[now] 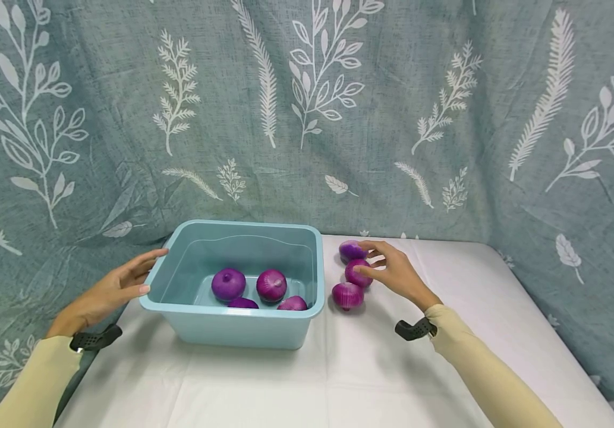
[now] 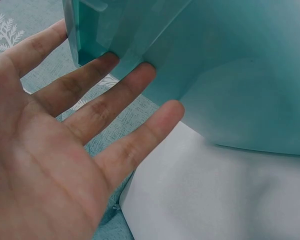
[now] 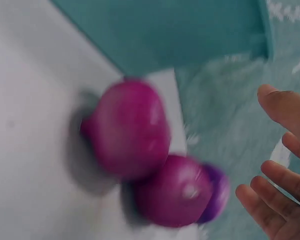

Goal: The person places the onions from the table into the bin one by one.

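A light blue plastic bin (image 1: 232,329) stands on the white-covered table, with several red onions (image 1: 271,285) on its floor; its front wall partly hides two of them. My left hand (image 1: 104,292) is at the bin's left end, fingers spread and nearly straight against its outer side in the left wrist view. Three more onions lie in a row right of the bin: a near one (image 1: 348,295), a middle one (image 1: 358,274) and a far, more violet one (image 1: 352,251). Over the far two hovers my right hand (image 1: 396,272), fingers loosely bent, and nothing is in its grasp.
The white tablecloth (image 1: 242,386) covers the table. Behind and at both sides hangs a grey-green cloth (image 1: 371,148) with white leaf prints, close to the table's back edge. Dark bands (image 1: 416,329) sit at both wrists.
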The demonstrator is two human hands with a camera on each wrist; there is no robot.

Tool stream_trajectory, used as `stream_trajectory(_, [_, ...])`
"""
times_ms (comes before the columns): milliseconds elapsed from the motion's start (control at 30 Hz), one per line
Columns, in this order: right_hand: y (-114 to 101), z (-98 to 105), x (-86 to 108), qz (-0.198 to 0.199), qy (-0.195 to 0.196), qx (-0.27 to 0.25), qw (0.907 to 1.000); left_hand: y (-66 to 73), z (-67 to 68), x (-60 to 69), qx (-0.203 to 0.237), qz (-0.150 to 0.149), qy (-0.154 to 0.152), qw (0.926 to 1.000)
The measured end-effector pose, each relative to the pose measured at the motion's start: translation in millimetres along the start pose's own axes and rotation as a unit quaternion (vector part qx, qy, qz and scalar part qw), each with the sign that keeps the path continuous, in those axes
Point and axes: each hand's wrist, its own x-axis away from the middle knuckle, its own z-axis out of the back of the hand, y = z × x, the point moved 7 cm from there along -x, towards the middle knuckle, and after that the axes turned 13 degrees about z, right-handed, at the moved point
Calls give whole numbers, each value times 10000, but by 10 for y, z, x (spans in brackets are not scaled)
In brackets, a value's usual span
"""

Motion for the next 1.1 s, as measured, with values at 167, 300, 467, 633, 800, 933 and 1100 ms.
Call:
stream_trajectory(167, [381,-25,91,-520,-44,173,9985,4,-2,-2,2,21,25,10000])
stream_trajectory(300, [575,-80,152,-762,-104,279,9967,11,-4,-13,10,34,36,10000])
stream_trajectory(467, [679,-168,195,-942,-223,358,9947,14,4,-18,20,-12,32,10000])
stream_trajectory(633, [673,-221,201,-877,-266,444,9948,18,4,-11,31,-11,15,10000])
stream_trajectory(800, [715,-255,222,-829,-260,456,9952,11,-4,1,-1,3,21,10000])
stream_trajectory(933, [766,-281,241,-827,-237,479,9951,8,-2,5,-18,8,41,10000])
stream_trajectory(1100, [779,-304,245,-830,-255,498,9950,20,-5,10,-11,5,17,10000])
